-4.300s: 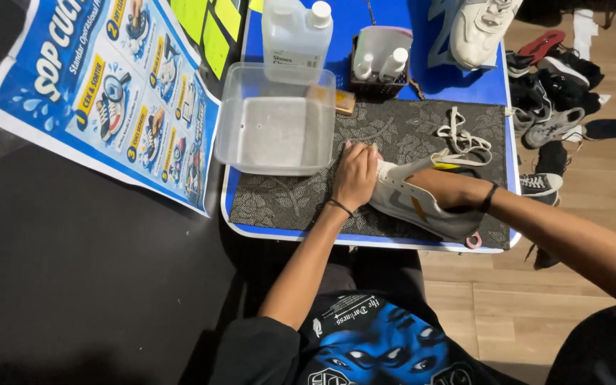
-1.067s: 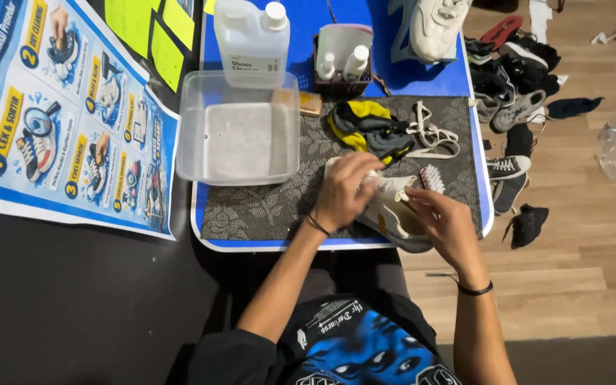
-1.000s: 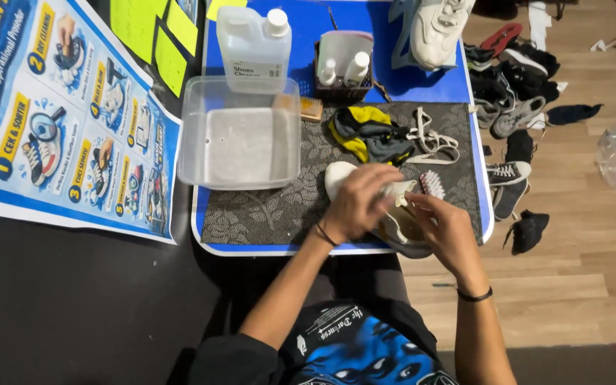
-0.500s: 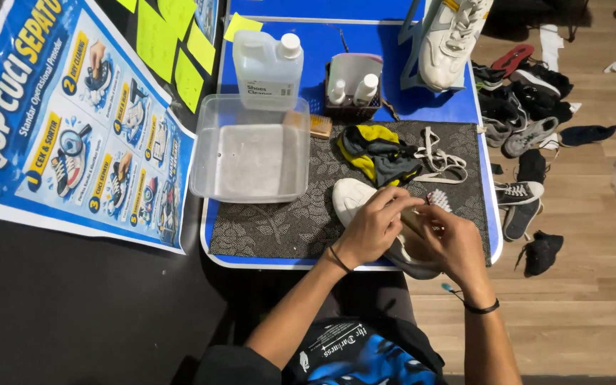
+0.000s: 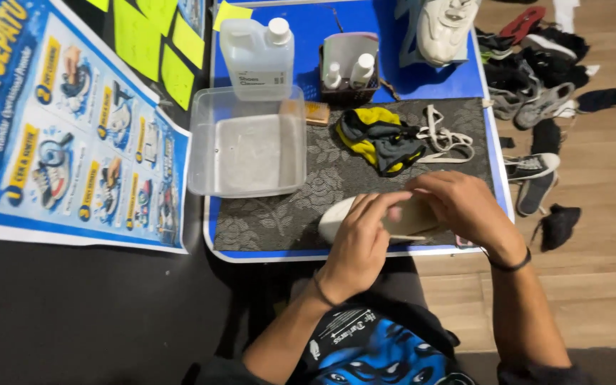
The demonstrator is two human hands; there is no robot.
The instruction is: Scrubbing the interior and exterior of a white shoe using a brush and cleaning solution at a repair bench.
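pale shoe (image 5: 411, 216) lying on its side at the near edge of the surface (image 5: 393, 50), mostly hidden beneath both hands; only toe end and a strip of sole showing. left hand (image 5: 359, 241) wrapped over the shoe's toe half, fingers curled down on it. right hand (image 5: 463, 207) cupped over the heel half, grip underneath hard to make out. just beyond the hands, yellow-and-black cloth (image 5: 379, 139) and loose laces (image 5: 445, 139). farther left, clear tub (image 5: 247, 146), open patterned mat between.
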